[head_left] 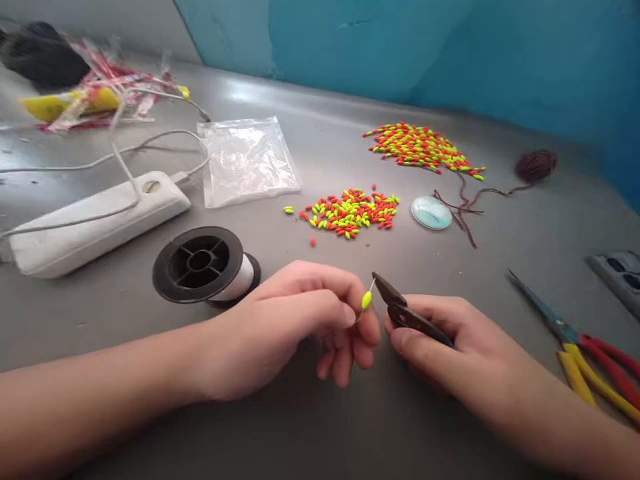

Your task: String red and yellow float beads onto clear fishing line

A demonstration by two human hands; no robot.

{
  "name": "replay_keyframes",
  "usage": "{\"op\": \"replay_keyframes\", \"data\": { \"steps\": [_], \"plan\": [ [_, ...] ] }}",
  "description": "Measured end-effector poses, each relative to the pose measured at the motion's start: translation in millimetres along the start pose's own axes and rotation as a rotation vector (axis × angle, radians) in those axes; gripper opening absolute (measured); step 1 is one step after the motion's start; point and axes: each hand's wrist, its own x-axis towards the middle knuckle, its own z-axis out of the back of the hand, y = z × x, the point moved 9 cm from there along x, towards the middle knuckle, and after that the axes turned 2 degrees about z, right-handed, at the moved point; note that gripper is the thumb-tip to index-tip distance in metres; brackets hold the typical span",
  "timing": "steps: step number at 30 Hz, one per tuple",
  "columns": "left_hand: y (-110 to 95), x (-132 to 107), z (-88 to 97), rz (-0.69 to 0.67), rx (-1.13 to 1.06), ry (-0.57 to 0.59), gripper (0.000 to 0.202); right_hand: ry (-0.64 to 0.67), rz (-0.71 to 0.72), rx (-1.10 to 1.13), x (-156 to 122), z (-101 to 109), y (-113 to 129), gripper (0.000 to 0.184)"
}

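Between thumb and forefinger, my left hand [305, 313] pinches a thin line or wire that carries a yellow-green oval bead [367, 300]. My right hand [450, 347] is wrapped round small dark pliers [395, 303]. Their tip touches, or is very close to, the upper end of the wire above the bead. Beyond my hands lies a loose pile of red and yellow-green beads [350, 213]. Farther back is a larger heap of two-coloured red and yellow-green pieces [420, 148].
Left of my hands stands a black spool [200, 263] of white line. Behind it are a white power strip [100, 223] with cables and a clear plastic bag [250, 160]. A round disc [431, 213], brown yarn [536, 165] and scissors [575, 340] with red and yellow handles lie right.
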Motion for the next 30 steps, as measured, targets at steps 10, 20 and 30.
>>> {"op": "replay_keyframes", "data": {
  "steps": [10,20,30],
  "plan": [
    [0,3,-4.4,-0.058,0.043,-0.026,0.034,-0.014,0.044,-0.036,0,1,4,0.030],
    [-1,4,-5.4,-0.106,-0.070,-0.031,0.030,0.043,0.030,-0.080,2,-6,3,0.026],
    [5,3,-3.0,-0.121,-0.156,-0.010,0.030,0.010,-0.001,-0.058,3,-2,-3,0.022]
  ]
}}
